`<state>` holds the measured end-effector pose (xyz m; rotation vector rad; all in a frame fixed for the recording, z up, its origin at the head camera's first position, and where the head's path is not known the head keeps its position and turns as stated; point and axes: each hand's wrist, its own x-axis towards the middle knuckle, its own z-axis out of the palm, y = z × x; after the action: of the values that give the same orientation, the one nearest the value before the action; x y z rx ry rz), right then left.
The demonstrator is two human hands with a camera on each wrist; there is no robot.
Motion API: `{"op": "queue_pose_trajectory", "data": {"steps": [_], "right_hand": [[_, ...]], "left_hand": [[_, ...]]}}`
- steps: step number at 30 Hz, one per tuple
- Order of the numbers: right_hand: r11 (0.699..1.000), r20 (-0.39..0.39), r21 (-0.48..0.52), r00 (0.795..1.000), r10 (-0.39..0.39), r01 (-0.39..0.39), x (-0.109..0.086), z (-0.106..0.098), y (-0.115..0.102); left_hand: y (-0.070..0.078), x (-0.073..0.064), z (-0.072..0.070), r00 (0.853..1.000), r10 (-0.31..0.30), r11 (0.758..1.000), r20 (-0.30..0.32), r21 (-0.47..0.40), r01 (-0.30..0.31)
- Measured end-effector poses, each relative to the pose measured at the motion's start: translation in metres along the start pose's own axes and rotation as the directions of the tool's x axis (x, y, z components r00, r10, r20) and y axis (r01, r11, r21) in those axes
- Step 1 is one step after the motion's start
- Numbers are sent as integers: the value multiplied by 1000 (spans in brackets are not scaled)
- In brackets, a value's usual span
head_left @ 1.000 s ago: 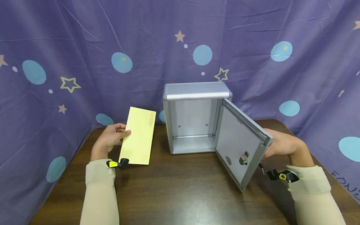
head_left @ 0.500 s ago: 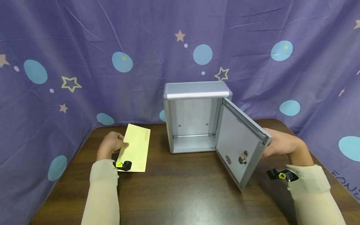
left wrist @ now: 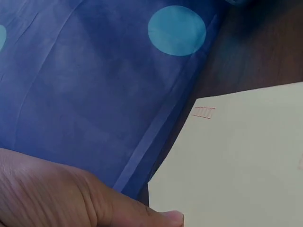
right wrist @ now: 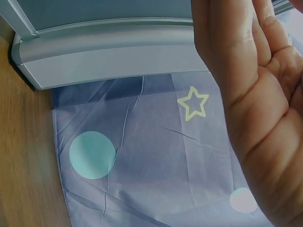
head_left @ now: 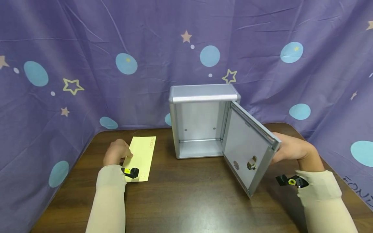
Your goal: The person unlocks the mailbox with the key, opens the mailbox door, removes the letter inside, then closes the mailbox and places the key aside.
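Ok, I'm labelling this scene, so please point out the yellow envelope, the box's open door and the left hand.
Yellow envelope (head_left: 142,156): head view, middle of its face.
Open door (head_left: 245,145): head view, inner face.
Left hand (head_left: 117,152): head view, back of hand.

A purple curtain (head_left: 157,58) hangs in creases behind a dark brown wooden table (head_left: 186,194), whose rounded far corners I can make out over my head-camera feed, with a pale glare (head_left: 193,208) on the near part of the top. Printed on the cloth are light-blue circles (head_left: 209,56), solid peach stars (head_left: 186,37), yellow outlined stars (head_left: 73,86) and small white dots (head_left: 192,47); dark capital letters (head_left: 359,191) run along the lower right. My left-wrist feed shows the fabric deeper blue, one circle near the wood; on my right-wrist feed, an outlined star and a turquoise circle appear beside a lighter-looking tabletop.
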<state>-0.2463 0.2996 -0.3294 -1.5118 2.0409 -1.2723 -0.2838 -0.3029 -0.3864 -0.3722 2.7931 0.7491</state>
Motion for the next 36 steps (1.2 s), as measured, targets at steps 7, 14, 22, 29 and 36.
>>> {"op": "queue_pose_trajectory", "data": {"steps": [7, 14, 22, 29, 36], "right_hand": [[1000, -8, -1, 1000, 12, -12, -1, 1, 2], [1000, -15, -2, 1000, 9, -9, -2, 1, 1], [999, -1, 31, 1000, -9, 9, -1, 0, 1], [999, 19, 47, 1000, -19, 18, 2, 2, 1], [998, 29, 56, 999, -29, 28, 6, 3, 2]], "left_hand": [[2, 2, 2, 1000, -10, 999, -3, 46, 10], [6, 6, 2, 998, 67, 995, 3, -70, -67], [28, 11, 6, 856, 467, 856, -222, -129, -501], [57, 7, 16, 756, 554, 753, -349, -175, -634], [81, -3, 24, 718, 596, 669, -360, -272, -692]]}}
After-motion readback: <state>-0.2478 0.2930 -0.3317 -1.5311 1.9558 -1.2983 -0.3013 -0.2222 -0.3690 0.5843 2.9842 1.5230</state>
